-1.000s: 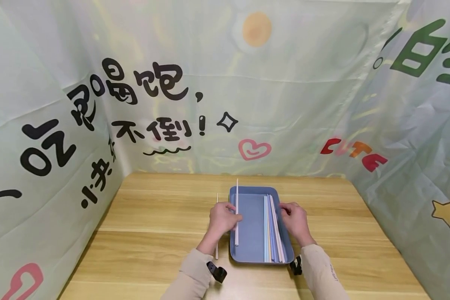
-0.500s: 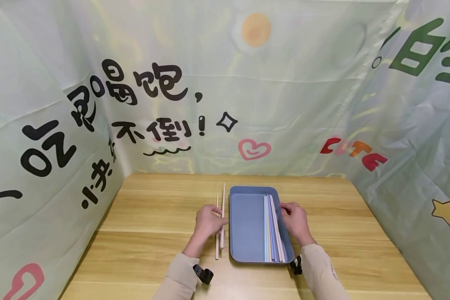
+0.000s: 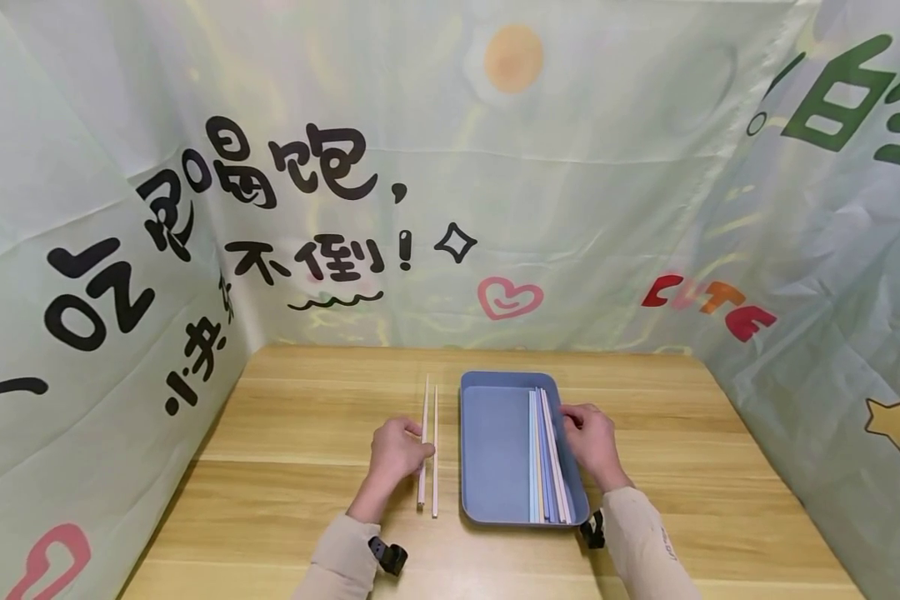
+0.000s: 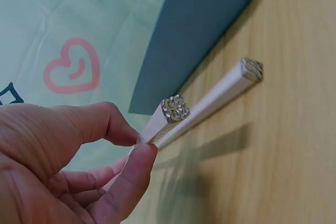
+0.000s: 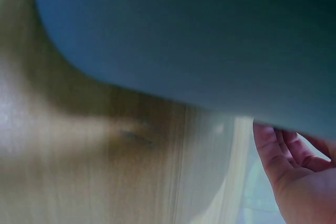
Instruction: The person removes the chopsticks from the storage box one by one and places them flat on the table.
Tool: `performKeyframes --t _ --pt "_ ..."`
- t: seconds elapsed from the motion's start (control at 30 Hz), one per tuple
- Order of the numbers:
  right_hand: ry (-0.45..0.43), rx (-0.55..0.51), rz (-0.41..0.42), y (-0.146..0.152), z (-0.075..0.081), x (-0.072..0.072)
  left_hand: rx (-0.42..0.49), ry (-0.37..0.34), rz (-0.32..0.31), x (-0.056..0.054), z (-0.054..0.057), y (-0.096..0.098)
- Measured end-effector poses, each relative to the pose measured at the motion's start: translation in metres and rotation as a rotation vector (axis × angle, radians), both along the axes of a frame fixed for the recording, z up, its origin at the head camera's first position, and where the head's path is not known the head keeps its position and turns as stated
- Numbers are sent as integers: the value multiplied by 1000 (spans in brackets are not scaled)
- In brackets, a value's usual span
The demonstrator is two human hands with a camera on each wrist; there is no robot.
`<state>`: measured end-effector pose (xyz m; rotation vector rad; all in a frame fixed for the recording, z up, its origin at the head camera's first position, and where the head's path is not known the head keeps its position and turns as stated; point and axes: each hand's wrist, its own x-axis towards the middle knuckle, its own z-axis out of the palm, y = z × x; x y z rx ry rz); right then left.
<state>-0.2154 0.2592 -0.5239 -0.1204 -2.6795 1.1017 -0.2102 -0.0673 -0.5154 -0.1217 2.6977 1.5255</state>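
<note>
My left hand (image 3: 396, 450) pinches a pale pink chopstick (image 4: 156, 123) between thumb and fingertips, left of the tray. Its squared end carries a patterned silver cap and points toward me. Just to its right a matching chopstick (image 3: 435, 475) lies on the table, roughly parallel. The blue rectangular tray (image 3: 495, 454) holds several pastel chopsticks (image 3: 546, 467) bunched along its right side, in light blue, yellow, purple and pink. At the tray's right rim, my right hand (image 3: 591, 437) grips the edge with curled fingers; the right wrist view shows fingertips against the outer wall.
The wooden table (image 3: 300, 417) extends around the tray on all sides. Printed fabric curtains (image 3: 607, 208) with writing, a heart and a star enclose its back and both sides.
My left hand has carried the pinched chopstick left, from over the tray's left edge, past the lying chopstick to its left side. The right hand and tray stay put.
</note>
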Motion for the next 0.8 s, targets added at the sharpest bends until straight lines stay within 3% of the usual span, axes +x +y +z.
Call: performKeyframes --t 0.4,0.8 --pt "4 1 -10 1 -1 -1 -27 -21 -10 3 -9 -8" --pt "29 6 -10 -1 0 1 -64 17 -3 4 -15 -9"
